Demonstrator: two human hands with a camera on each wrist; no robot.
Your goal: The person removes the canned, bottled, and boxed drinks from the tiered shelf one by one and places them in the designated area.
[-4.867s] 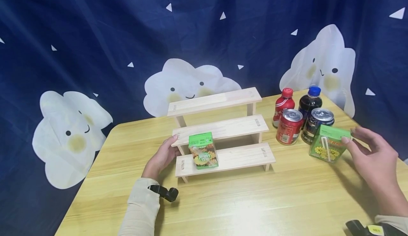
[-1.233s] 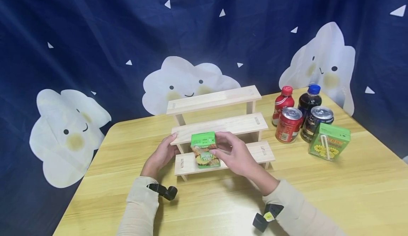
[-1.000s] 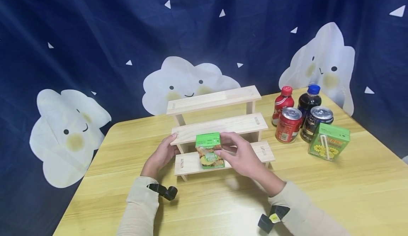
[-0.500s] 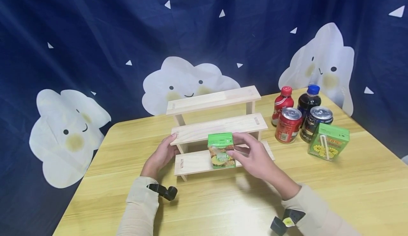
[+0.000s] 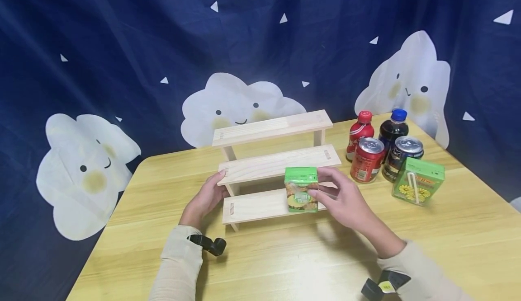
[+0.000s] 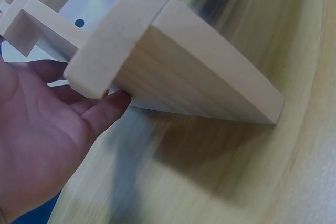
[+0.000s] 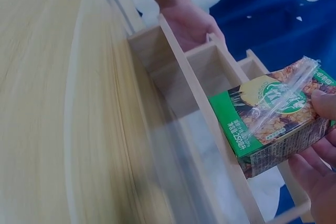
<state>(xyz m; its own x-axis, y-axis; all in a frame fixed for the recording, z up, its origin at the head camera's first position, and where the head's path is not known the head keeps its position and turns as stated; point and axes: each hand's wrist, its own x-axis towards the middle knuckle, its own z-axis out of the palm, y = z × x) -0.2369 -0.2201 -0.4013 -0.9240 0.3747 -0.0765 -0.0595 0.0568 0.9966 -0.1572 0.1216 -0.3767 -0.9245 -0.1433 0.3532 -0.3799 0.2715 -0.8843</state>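
A wooden three-tier display rack (image 5: pixel 260 169) stands on the table, its steps rising toward the back. My left hand (image 5: pixel 206 199) grips the left end of its middle step, thumb on top; in the left wrist view, fingers (image 6: pixel 107 111) curl at the board's end. A green and brown juice carton (image 5: pixel 301 191) is upright at the lowest step, right of its middle. My right hand (image 5: pixel 346 200) pinches the carton by its right side, thumb on the front. A straw in clear wrap (image 7: pixel 283 98) runs across the carton's face in the right wrist view.
At the back right of the table (image 5: pixel 468 228) stand a red bottle (image 5: pixel 360 134), a dark bottle with a blue cap (image 5: pixel 393 129), a red can (image 5: pixel 367 162) and a dark blue can (image 5: pixel 400 154). A green carton with yellow flowers (image 5: pixel 418 182) stands before them.
My right hand has left the flowered carton at the right, taken hold of the juice carton and shifted it rightward along the lowest step. My left hand has stayed on the rack.
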